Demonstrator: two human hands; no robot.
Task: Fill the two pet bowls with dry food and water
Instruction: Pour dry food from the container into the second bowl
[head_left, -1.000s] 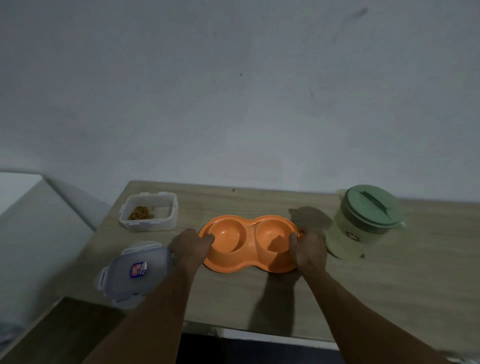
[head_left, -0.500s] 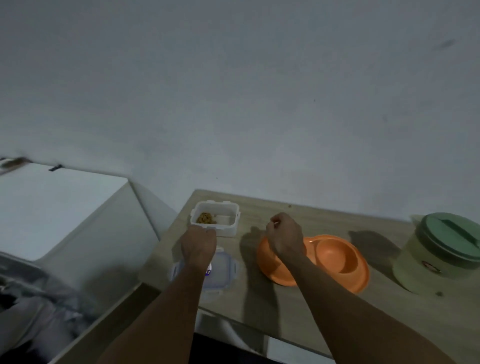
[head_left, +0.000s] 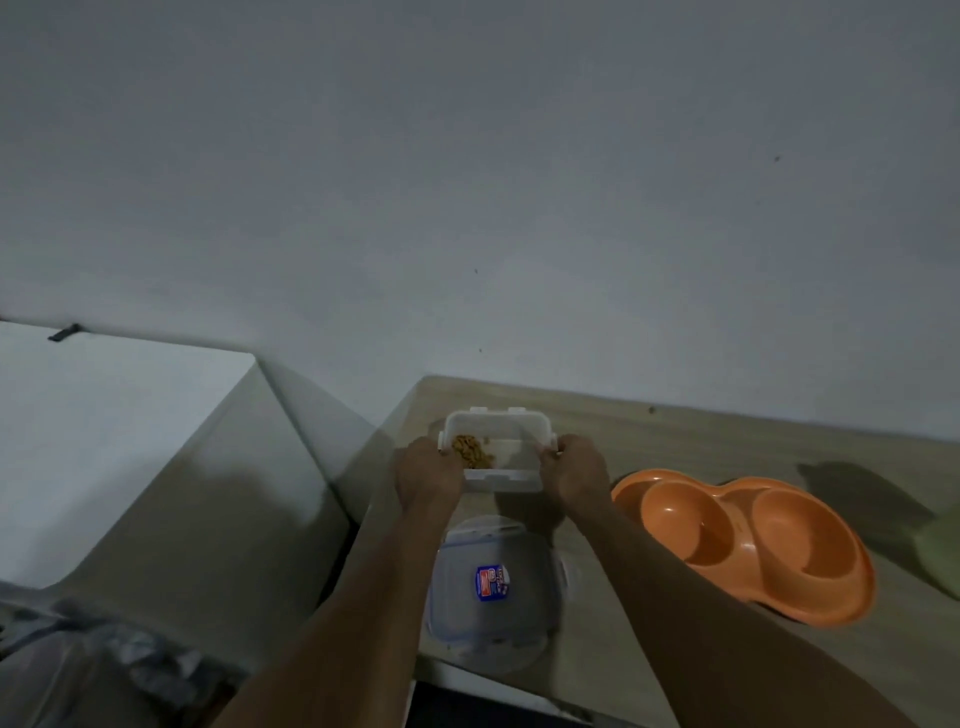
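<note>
0 of 2 filled: orange 2-bowl dish empty. left hand and right hand, grip closed on open kibble container left of dish. Food and water pending.

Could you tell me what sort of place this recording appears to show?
Probably a home: a wooden table against a plain wall, an orange double pet bowl on it, and a plastic container of dry food.

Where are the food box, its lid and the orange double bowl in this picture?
Food box (head_left: 504, 480): head view, on its front wall.
Lid (head_left: 491, 583): head view, on its blue label.
Orange double bowl (head_left: 730, 512): head view, on the ridge between its two hollows.
</note>
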